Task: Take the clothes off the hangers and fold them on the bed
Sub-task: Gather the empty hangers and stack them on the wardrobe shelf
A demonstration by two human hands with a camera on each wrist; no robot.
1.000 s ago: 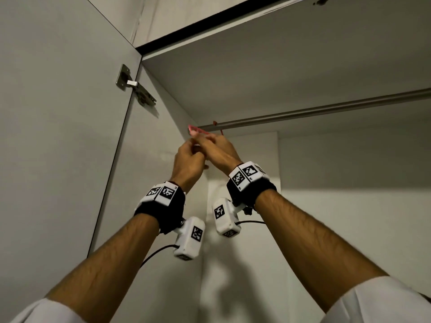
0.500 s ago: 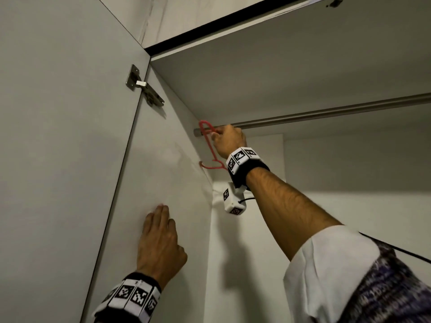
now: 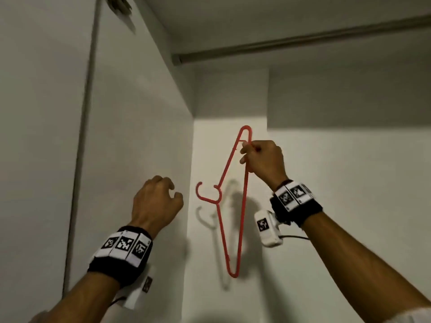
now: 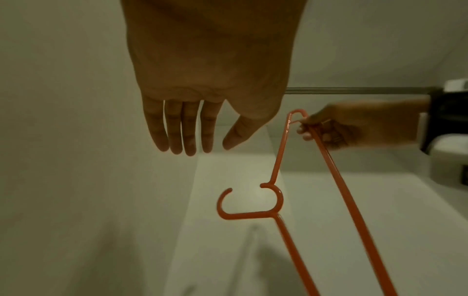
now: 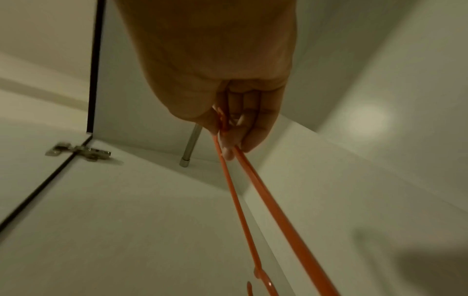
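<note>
Two bare forearms reach up into an open white wardrobe, each wrist wrapped in a black band with black-and-white square markers and carrying a small white camera unit with a cable. Nearest on the left side, the left hand [image 3: 155,201] is raised in front of the wardrobe's side panel [image 3: 140,127], holding nothing; from the wrist view its fingers [image 4: 177,128] hang loosely, straight and slightly spread, with the thumb out to one side. Whether the hand touches the panel cannot be told. A short way to its right, and well clear of it, the right hand [image 3: 264,160] grips a red plastic hanger [image 3: 245,206] near one of its end corners, fingers curled around the thin bars. The hanger carries no clothing. It hangs turned on its side: the gripped corner points up, the other end corner points down below the wrists, and the hook [image 3: 207,193] sticks out to the left, toward the empty left hand but not touching it. The hanger throws a pale shadow on the white back wall [image 3: 349,183] behind it. Higher up and farther in, a metal clothes rail [image 3: 303,40] runs across the wardrobe under the top board, its left end fixed into the side panel; the hanger is well below it and apart from it. At the upper left, a metal hinge [image 5: 81,152] joins the open door [image 3: 39,136] to the wardrobe's edge.
</note>
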